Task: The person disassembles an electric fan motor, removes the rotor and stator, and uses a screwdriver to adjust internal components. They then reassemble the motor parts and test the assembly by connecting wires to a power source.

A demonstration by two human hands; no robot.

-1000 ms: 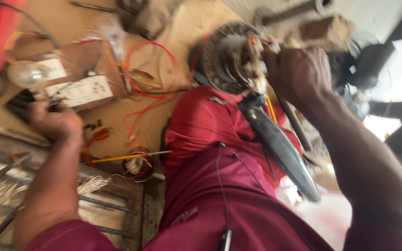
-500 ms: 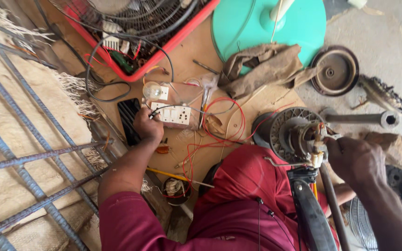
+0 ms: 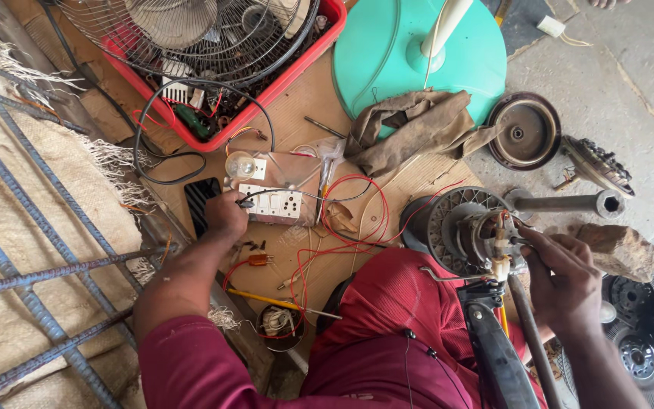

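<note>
Head view: a person sits over a cardboard sheet [image 3: 418,178] strewn with fan parts.
Left hand [image 3: 225,216]: fingers curled, pressing a black plug into the white switch board [image 3: 272,201], mid-sheet, beside a bulb [image 3: 240,164].
Right hand [image 3: 565,276]: fingertips pinched on the fan motor [image 3: 467,231] at the sheet's right edge.
Wires: red wires [image 3: 350,220] loop between board and motor.
Rest: red tray [image 3: 266,98], green fan base [image 3: 387,45].

The left hand [image 3: 226,214] covers the near edge of the switch board [image 3: 274,201], so its fingertips are hidden. The right hand [image 3: 562,276] hides part of the fan motor [image 3: 472,231] (contact unclear). The wire fan guard [image 3: 191,34] and teal base [image 3: 410,53] run off the top edge.
</note>
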